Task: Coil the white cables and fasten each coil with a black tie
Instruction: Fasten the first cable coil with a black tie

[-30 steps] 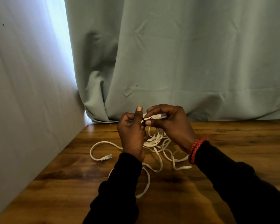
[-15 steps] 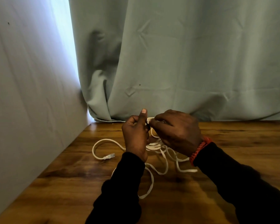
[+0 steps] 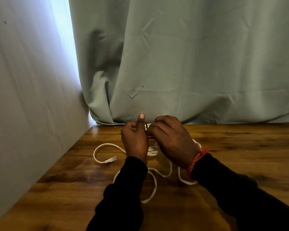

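White flat cable (image 3: 153,184) lies in loose loops on the wooden table (image 3: 240,147), near its far left corner, with one plug end (image 3: 111,160) resting toward the left edge and the rest bunched under the two hands. The left hand (image 3: 136,142) is curled around a gathered bundle of loops, thumb raised straight up, while the right hand (image 3: 171,140) closes its fingers over the cable just beside that thumb, the two hands touching. What exactly the right fingers pinch is hidden. Coiling looks to be the step in hand, and well short of finished, since several loops trail slack toward the near edge. No black tie is clearly visible. The next move likely calls for drawing the slack up into the bundle, turn by turn, keeping the flat cable untwisted before any fastening.
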